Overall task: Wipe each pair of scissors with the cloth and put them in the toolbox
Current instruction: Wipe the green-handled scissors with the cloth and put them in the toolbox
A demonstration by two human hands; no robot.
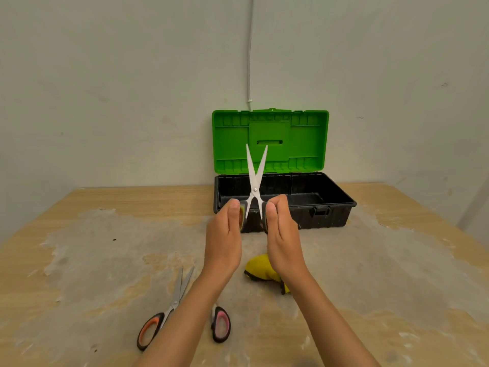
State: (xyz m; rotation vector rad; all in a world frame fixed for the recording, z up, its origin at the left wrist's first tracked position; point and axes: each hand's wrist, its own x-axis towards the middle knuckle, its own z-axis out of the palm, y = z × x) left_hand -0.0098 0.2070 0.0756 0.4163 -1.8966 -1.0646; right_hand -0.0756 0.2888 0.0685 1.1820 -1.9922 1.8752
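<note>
Pale wall and a worn wooden worktop [79,234] frame the scene. At left, orange-handled scissors [164,311] lie flat; beside them pink-handled scissors [221,324] show partly under my forearm, both seemingly awaiting wiping. My left hand [225,239] and right hand [283,239] each grip one handle of the raised scissors [254,176], blades spread upward, probably for inspection or to close them before stowing. Below, the yellow cloth [260,267] rests on the worktop. Behind stands the open toolbox [330,197], seemingly empty.

plain workroom, likely workshop: worn wooden bench [79,260] with peeling surface, bare grey wall [105,88], cable [250,62] at 12 o'clock above open toolbox [330,200].
</note>
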